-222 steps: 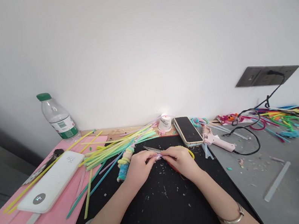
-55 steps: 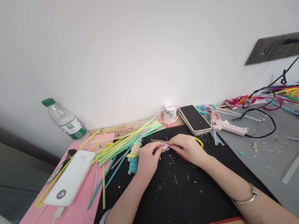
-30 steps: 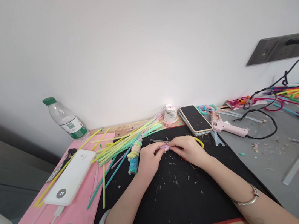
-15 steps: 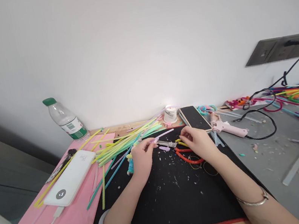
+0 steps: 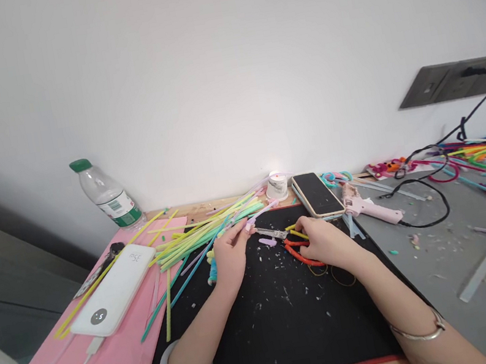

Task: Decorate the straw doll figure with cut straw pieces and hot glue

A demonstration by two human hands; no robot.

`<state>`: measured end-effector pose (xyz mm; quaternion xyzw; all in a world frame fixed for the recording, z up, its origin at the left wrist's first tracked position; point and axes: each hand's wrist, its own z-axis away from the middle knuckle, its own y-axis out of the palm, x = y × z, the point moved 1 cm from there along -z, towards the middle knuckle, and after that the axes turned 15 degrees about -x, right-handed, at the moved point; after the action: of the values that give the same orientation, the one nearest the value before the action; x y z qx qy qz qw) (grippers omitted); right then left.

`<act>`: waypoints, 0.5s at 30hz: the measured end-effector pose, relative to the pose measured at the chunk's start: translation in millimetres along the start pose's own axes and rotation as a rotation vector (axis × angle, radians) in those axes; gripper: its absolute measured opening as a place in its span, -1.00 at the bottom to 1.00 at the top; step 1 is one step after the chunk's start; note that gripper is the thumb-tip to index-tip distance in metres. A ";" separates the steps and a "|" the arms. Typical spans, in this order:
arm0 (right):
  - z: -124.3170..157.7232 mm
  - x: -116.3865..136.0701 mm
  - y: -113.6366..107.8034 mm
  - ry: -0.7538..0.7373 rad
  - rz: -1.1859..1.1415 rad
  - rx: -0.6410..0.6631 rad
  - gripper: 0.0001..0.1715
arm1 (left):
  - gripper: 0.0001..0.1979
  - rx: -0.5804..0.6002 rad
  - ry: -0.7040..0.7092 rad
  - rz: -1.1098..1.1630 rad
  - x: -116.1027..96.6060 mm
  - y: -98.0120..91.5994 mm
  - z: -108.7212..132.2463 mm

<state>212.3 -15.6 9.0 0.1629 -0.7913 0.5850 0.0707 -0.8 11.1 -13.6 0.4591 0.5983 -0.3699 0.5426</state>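
Your left hand [image 5: 230, 257] pinches lilac straw [image 5: 262, 212], frame centre; right hand [image 5: 328, 243] curls onto orange-handled cutters [image 5: 292, 249], grasp unclear. Seat fingers first.

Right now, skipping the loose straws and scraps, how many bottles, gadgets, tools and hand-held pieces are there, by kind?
Water bottle: 1
Power bank: 1
Phone: 1
Glue gun: 1
Scissors, touched by the right hand: 1
Lilac straw, pinched in the left hand: 1
Total: 6

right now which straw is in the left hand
The pale purple straw, pinched by the left hand; the yellow, green and blue straws lie in a pile.
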 end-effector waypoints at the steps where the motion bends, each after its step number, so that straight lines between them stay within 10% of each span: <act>1: -0.7 -0.7 0.2 0.011 0.009 -0.025 -0.74 | -0.73 0.003 -0.004 0.016 1.1 0.2 -0.1; 15: -5.5 0.2 -20.3 0.183 -0.166 -0.141 -0.66 | -0.67 -0.058 -0.220 0.341 -1.4 5.6 3.4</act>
<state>218.6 -15.7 29.1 0.1685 -0.8046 0.5324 0.2020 5.6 9.4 -12.4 0.4947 0.4595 -0.3031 0.6725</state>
